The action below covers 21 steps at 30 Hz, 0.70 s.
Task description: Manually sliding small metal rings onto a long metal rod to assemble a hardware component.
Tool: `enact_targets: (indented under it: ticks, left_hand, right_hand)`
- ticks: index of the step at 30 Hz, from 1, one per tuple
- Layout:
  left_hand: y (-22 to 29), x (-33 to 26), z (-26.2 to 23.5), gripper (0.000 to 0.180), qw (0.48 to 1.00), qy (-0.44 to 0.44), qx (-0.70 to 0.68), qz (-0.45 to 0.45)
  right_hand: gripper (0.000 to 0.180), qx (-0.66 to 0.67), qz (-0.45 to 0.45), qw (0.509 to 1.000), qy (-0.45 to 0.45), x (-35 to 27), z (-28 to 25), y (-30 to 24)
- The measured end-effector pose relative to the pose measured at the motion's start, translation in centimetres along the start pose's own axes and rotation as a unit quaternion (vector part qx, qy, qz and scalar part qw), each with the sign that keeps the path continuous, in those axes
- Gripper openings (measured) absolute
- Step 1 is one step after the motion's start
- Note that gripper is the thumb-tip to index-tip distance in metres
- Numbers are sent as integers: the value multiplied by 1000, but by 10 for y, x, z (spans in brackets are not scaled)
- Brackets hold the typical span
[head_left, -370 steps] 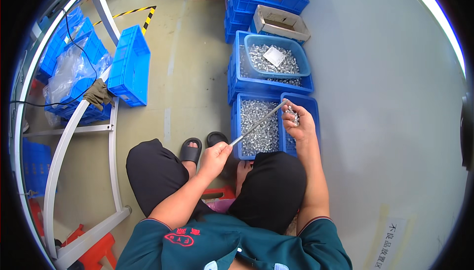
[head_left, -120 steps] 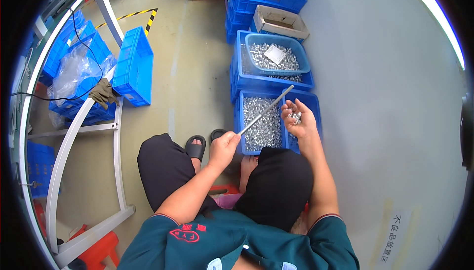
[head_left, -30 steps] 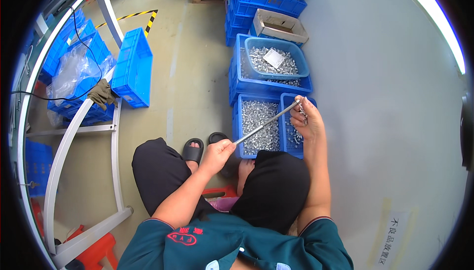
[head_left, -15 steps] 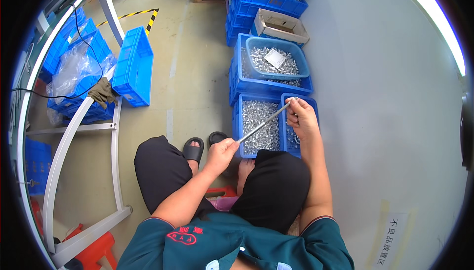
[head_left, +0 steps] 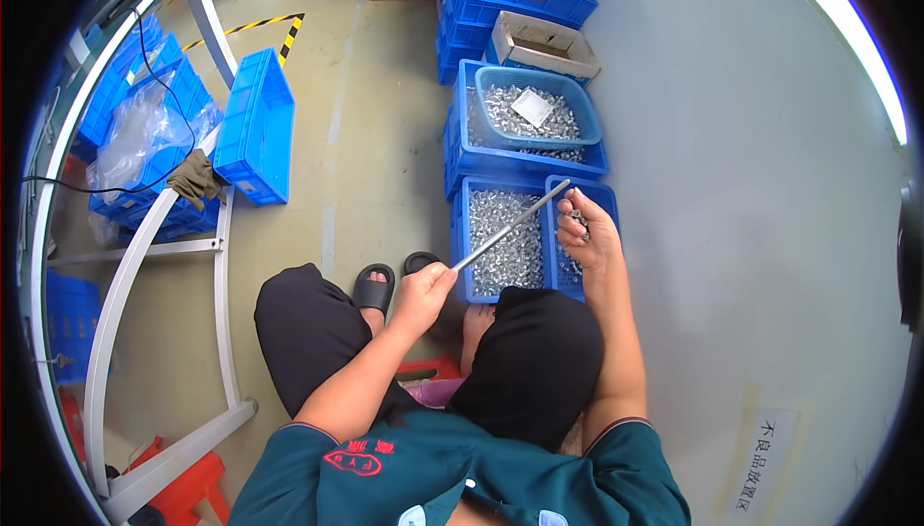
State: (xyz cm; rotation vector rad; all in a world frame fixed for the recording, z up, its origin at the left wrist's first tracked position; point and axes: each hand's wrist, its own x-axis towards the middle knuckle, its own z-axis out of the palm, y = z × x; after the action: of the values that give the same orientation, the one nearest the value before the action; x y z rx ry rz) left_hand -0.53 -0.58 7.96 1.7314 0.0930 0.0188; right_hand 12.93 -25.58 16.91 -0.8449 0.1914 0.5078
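My left hand (head_left: 423, 295) is closed round the lower end of a thin metal rod (head_left: 520, 220). The rod slants up and to the right, its far tip bare, over a blue crate (head_left: 460, 247) of small shiny metal parts (head_left: 500, 252). Just right of that tip, my right hand (head_left: 599, 237) is curled with several small metal pieces (head_left: 579, 225) in its fingers; their exact kind is too small to tell. Below it stands a second, narrower blue crate (head_left: 608, 197), partly hidden by the hand, with similar parts inside.
Farther off, a light-blue basket (head_left: 592, 122) of metal parts with a white paper slip (head_left: 531, 108) sits in a larger crate. Behind it are a worn box (head_left: 520, 45) and stacked blue crates (head_left: 525, 1). On the left are a metal table frame (head_left: 217, 285) and an upright blue crate (head_left: 255, 131).
My right hand has come away from the rod's tip, which now shows free. Metal pieces have come into view in its fingers. The left hand has moved slightly left with the rod.
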Motion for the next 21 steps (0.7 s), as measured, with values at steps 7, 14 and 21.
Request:
enact_targets:
  ticks: [7,14,21]
  left_hand:
    - [12,-7,-8,26,998,-21,62,8]
    - [19,-7,-11,28,994,-7,106,30]
    - [18,-2,-13,29,994,-18,96,39]
  right_hand:
    - [21,64,6,998,-10,0,-3,0]
    - [15,-87,-45,994,44,-5,13,-5]
    - [12,-295,9,956,1,-11,35,-4]
